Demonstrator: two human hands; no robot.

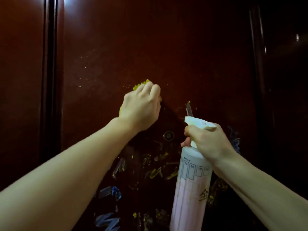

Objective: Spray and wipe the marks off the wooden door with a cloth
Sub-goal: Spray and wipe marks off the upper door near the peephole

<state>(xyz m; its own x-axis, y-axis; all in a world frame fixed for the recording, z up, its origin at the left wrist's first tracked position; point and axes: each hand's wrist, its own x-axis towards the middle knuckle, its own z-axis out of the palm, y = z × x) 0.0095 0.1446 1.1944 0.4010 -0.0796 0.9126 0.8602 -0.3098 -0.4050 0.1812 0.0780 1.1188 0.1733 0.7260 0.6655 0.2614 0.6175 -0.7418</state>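
Yellow cloth (pixel 139 85) is being pressed mid-door (pixel 191 52) by curled left hand (pixel 141 107). Spray bottle (pixel 190 180) is being gripped by right hand (pixel 208 140), covering marks (pixel 156 172) toward door's lower edge; peephole (pixel 168 135) between hands.

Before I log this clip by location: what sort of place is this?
Probably a home's entrance: a dark wooden door with a peephole fills the view. Marks cover its lower part. Nothing else of the room shows.
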